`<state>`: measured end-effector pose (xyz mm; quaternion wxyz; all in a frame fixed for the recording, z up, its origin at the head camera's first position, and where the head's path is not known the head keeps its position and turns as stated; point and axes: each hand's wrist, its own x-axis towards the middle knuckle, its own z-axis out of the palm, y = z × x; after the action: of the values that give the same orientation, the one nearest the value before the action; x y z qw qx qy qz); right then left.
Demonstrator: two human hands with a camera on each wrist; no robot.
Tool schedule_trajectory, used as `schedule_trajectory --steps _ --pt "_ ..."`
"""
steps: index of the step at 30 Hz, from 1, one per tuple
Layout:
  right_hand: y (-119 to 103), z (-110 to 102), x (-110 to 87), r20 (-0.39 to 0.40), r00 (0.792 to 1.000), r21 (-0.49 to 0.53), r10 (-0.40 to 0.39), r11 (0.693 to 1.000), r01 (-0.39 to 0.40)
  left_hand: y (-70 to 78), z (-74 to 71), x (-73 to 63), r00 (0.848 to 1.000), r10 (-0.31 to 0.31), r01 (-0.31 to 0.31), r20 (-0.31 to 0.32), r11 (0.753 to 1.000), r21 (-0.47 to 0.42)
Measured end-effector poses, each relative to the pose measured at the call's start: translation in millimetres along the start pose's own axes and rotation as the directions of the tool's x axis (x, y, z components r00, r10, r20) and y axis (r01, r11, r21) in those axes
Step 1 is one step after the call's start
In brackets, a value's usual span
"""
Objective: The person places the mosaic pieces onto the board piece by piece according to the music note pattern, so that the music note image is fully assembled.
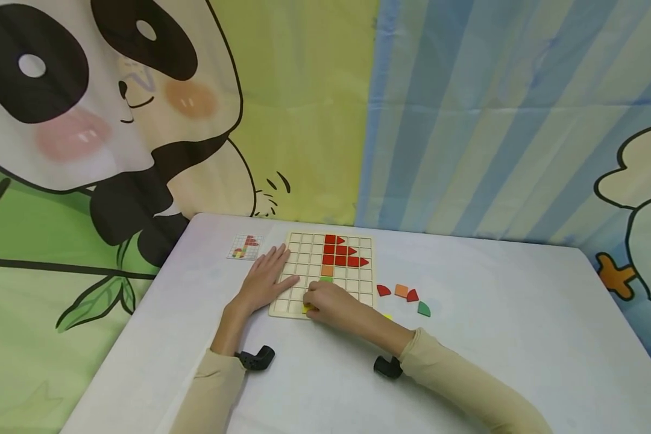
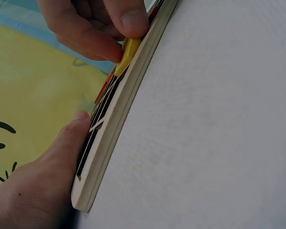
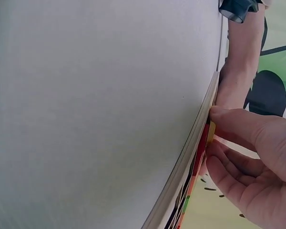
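Left hand (image 1: 266,278): fingers extended on grid board (image 1: 304,248), likely steadying it.
Right hand (image 1: 333,304): fingers pinching yellow tile (image 2: 127,55), probably for fine control.
Pattern card (image 1: 245,247): beside grid board, presumably for reference.

yellow piece (image 2: 127,55) pinched at six o'clock on the wooden grid board (image 1: 304,260)
i see the right hand (image 1: 333,303) gripping it between thumb and fingers, whether seated i can't tell; the left hand (image 1: 264,277) rests on the nine o'clock edge; the board lies flat, red pieces (image 1: 340,260) set toward one o'clock.
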<state>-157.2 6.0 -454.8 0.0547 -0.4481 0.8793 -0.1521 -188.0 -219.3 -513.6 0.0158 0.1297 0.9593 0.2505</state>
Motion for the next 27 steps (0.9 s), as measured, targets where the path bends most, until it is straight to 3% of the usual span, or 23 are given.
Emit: schedule_trajectory --steps 7,13,20,27 --pt "-7 -1 -2.1 -0.011 0.999 -0.028 -0.030 0.999 0.030 -1.6 -0.9 0.2 1.000 0.003 -0.003 -0.007 1.000 -0.005" --pt "-13 -7 -14.6 0.036 0.999 -0.052 0.018 0.999 -0.016 1.0 -1.6 -1.1 1.000 0.001 -0.001 -0.005 1.000 -0.006" --pt "-8 -25 -54.5 -0.043 0.999 0.045 -0.013 0.999 0.015 2.5 -3.5 -0.6 1.000 -0.004 0.004 -0.003 1.000 -0.013" --pt "14 -33 -99.7 -0.107 0.992 0.046 0.063 0.997 -0.058 2.0 -2.1 -0.5 1.000 -0.011 0.011 0.007 1.000 -0.009"
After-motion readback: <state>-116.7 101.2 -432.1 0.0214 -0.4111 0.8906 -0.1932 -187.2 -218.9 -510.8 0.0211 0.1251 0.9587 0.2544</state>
